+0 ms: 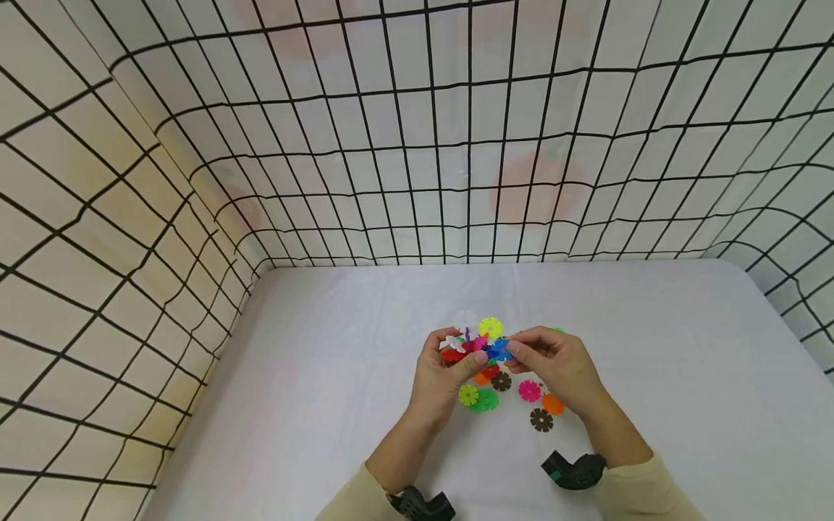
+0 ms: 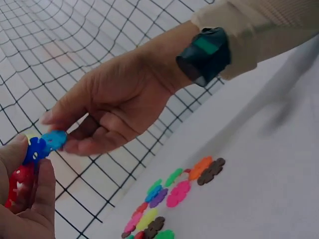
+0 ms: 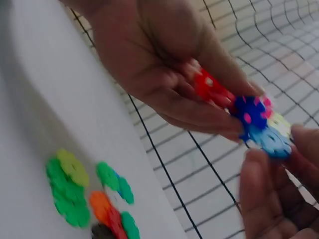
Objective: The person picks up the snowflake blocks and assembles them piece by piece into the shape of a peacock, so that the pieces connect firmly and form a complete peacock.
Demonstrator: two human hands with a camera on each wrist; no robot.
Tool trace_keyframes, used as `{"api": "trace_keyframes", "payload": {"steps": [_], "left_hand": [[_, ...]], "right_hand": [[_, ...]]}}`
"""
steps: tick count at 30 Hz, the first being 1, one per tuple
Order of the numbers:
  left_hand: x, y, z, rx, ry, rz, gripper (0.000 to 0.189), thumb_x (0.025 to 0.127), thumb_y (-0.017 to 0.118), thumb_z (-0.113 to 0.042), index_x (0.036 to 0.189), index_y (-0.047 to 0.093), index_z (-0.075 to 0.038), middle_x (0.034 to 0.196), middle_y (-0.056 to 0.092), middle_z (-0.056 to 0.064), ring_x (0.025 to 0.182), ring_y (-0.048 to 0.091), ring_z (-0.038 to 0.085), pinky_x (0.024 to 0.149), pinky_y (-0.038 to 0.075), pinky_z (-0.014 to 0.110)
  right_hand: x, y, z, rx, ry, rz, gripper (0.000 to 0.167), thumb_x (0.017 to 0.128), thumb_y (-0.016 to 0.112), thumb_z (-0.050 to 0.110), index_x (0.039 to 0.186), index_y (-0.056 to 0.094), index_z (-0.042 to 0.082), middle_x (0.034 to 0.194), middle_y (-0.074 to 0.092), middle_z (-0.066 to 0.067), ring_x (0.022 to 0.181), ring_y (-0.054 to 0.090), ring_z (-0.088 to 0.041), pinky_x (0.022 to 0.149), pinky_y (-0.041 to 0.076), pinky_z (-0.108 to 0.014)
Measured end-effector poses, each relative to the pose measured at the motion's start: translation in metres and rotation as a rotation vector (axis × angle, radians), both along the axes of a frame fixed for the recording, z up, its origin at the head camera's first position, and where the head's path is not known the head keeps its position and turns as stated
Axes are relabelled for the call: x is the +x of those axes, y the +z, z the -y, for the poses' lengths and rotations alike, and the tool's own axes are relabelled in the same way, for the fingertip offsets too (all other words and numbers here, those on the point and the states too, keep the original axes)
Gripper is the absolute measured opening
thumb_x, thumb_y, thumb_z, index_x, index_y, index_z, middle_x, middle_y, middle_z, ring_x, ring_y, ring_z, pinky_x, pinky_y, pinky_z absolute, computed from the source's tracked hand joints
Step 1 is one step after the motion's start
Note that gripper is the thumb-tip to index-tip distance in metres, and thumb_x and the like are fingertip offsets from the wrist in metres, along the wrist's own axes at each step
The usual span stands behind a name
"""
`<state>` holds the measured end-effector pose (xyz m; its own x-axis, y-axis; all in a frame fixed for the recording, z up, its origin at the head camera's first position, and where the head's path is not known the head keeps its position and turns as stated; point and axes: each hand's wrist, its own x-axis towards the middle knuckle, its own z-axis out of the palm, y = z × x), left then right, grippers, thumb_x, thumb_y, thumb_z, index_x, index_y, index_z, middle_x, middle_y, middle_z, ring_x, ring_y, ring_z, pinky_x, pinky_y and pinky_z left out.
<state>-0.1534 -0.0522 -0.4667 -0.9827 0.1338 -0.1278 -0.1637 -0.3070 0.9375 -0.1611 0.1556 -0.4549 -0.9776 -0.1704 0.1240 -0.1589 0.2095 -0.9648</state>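
Note:
My left hand (image 1: 435, 383) holds a cluster of joined plastic snowflake discs (image 1: 454, 344) in white, red, pink and purple. Its thumb and fingers pinch a dark blue disc (image 3: 251, 114) at the cluster's right end. A light blue disc (image 2: 56, 139) sits edge to edge with the dark blue one, overlapping it in both wrist views. My right hand (image 1: 565, 365) pinches that light blue disc by its outer edge, between thumb and fingertips. Part of the red disc (image 3: 205, 85) is hidden inside the left palm.
Loose discs lie on the white table (image 1: 313, 376) beneath the hands: a yellow disc (image 1: 491, 328) behind, a green disc (image 1: 485, 400), a pink disc (image 1: 530, 391), an orange disc (image 1: 552, 404) and a dark brown disc (image 1: 541, 420) in front. A black wire grid (image 1: 404, 166) encloses the table's back and sides.

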Motion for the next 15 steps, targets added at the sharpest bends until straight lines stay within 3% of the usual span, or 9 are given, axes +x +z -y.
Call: {"api": "trace_keyframes", "payload": {"steps": [4, 6, 8, 11, 15], "left_hand": [[-0.001, -0.004, 0.0, 0.021, -0.012, 0.002, 0.043, 0.092, 0.076, -0.017, 0.125, 0.051, -0.006, 0.103, 0.071, 0.002, 0.095, 0.073, 0.015, 0.091, 0.061, 0.029], [-0.002, -0.005, 0.002, 0.03, -0.021, 0.006, 0.04, 0.094, 0.074, -0.017, 0.126, 0.052, -0.005, 0.104, 0.069, 0.002, 0.096, 0.073, 0.014, 0.092, 0.06, 0.032], [-0.002, -0.006, 0.003, 0.03, -0.04, 0.006, 0.038, 0.097, 0.071, -0.02, 0.127, 0.053, -0.004, 0.104, 0.068, 0.001, 0.097, 0.072, 0.013, 0.094, 0.06, 0.033], [-0.002, -0.006, 0.003, 0.047, -0.074, 0.016, 0.038, 0.099, 0.067, -0.024, 0.127, 0.054, -0.003, 0.107, 0.066, 0.001, 0.098, 0.071, 0.013, 0.097, 0.059, 0.034], [-0.002, -0.006, 0.002, 0.085, -0.106, 0.029, 0.04, 0.098, 0.069, -0.028, 0.125, 0.056, -0.002, 0.11, 0.066, 0.001, 0.1, 0.071, 0.012, 0.095, 0.059, 0.031]], "right_hand": [[-0.008, -0.005, -0.016, 0.342, -0.048, 0.134, 0.028, 0.1, 0.066, 0.031, 0.11, 0.072, 0.006, 0.096, 0.072, -0.011, 0.079, 0.069, -0.019, 0.071, 0.059, -0.024], [-0.009, -0.01, -0.02, 0.545, 0.002, 0.197, 0.025, 0.094, 0.074, 0.033, 0.106, 0.072, 0.011, 0.091, 0.068, -0.006, 0.077, 0.062, -0.018, 0.066, 0.053, -0.027], [-0.01, -0.017, -0.022, 0.699, 0.095, 0.206, 0.025, 0.086, 0.081, 0.03, 0.102, 0.071, 0.013, 0.087, 0.062, -0.003, 0.077, 0.055, -0.018, 0.063, 0.047, -0.029], [-0.009, -0.024, -0.018, 0.782, 0.18, 0.17, 0.027, 0.078, 0.087, 0.025, 0.095, 0.07, 0.013, 0.081, 0.056, -0.002, 0.078, 0.05, -0.018, 0.062, 0.042, -0.031], [-0.008, -0.025, -0.013, 0.77, 0.172, 0.127, 0.019, 0.078, 0.085, 0.017, 0.087, 0.068, 0.015, 0.079, 0.058, -0.001, 0.077, 0.05, -0.018, 0.062, 0.044, -0.03]]}}
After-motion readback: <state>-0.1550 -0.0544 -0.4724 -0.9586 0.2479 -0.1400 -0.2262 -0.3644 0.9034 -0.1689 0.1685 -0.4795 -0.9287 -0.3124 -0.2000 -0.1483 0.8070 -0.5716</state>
